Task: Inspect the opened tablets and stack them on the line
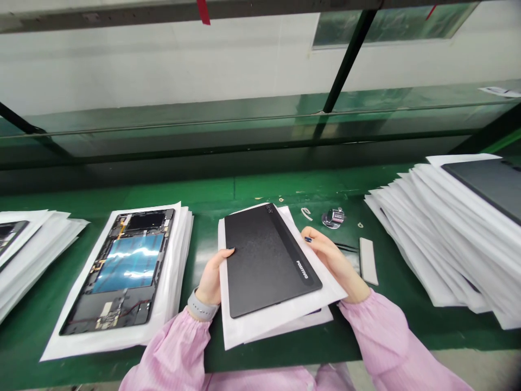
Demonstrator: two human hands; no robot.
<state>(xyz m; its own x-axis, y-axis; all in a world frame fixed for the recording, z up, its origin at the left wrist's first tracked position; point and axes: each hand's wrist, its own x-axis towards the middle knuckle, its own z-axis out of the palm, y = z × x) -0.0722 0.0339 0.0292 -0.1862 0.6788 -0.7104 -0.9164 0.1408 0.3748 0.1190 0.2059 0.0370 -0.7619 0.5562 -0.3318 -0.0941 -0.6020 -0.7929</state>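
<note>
On the surface (260, 187), the middle tablet (266, 260) lies on sheets (280, 320), between the left hand (211, 277) and right hand (329, 260). To its left, an opened tablet (118, 271) sits on a second stack (179, 271), with a third stack (40, 244) beyond. To its right lie a small stand (334, 218), a strip (368, 260), and a tall stack (423, 244) topped by a far tablet (484, 187).

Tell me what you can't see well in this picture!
Head view:
Fingers of the left hand: hidden under the black tablet.
Dark panel: cut off by the right edge.
Tiny parts of the open tablet: too small to make out.
Metal thing: too small to name.
</note>
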